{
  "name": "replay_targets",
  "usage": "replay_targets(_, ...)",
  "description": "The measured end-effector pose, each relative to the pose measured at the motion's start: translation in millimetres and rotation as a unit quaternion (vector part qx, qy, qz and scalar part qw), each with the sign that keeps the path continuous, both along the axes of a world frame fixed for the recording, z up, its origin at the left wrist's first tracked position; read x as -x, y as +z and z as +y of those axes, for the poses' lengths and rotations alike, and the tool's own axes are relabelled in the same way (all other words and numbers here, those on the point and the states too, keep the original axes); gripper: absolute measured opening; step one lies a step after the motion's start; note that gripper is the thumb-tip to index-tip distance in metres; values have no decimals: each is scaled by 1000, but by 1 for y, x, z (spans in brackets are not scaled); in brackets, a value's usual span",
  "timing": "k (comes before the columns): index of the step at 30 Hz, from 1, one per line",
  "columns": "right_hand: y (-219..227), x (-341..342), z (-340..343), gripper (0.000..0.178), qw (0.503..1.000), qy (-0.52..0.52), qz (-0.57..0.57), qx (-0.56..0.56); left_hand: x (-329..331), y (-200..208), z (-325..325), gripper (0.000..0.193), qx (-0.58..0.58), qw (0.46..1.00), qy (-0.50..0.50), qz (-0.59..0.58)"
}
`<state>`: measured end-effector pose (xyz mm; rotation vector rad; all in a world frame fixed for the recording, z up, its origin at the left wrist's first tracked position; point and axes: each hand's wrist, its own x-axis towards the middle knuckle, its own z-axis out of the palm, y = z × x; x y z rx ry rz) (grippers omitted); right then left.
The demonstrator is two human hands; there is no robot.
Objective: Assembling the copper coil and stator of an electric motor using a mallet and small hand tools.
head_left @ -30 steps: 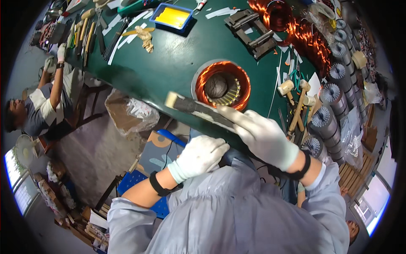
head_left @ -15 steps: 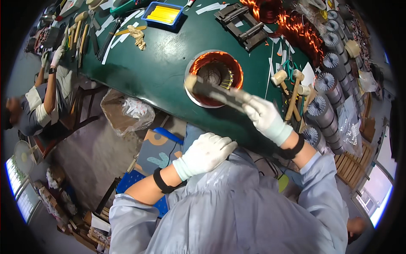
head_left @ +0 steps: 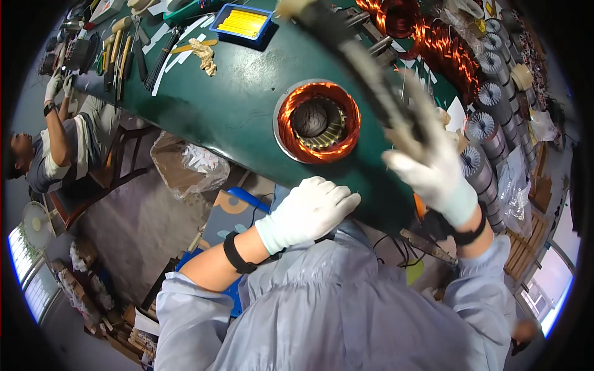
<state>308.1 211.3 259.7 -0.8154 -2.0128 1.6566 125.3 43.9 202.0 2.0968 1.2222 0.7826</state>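
A round motor stator [head_left: 318, 122] wound with copper wire lies flat on the dark green table [head_left: 235, 105]. My right hand [head_left: 433, 170], in a white glove, grips the lower end of a long flat tool [head_left: 365, 68] that is raised and blurred, slanting up and left above the stator. My left hand [head_left: 309, 210], also gloved, rests at the table's near edge just below the stator, fingers curled and holding nothing that I can see.
Copper wire coils [head_left: 433, 37] and several stacked rotor cores [head_left: 489, 123] crowd the right side. A blue tray of yellow strips [head_left: 242, 22] sits at the back. Hand tools [head_left: 117, 55] lie at the left end, where another person [head_left: 55, 142] works. A plastic-lined box [head_left: 185, 164] stands below the table.
My right hand has swung the long tool up and away from the stator's rim, so it now slants high above the table. My left hand has shifted slightly toward the table's edge.
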Motion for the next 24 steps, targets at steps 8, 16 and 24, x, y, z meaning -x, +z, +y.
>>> replay_targets(8,-16,24,50,59,921,162,-230,-269,5,-4,53,41,-120,974,177,77)
replay_targets(16,-51,9,95,61,930,175,-254,-200,6,-32,67,48,-37,961,168,216)
replay_targets(24,-62,13,125,64,946,201,-182,-176,29,-38,73,42,-110,976,88,164)
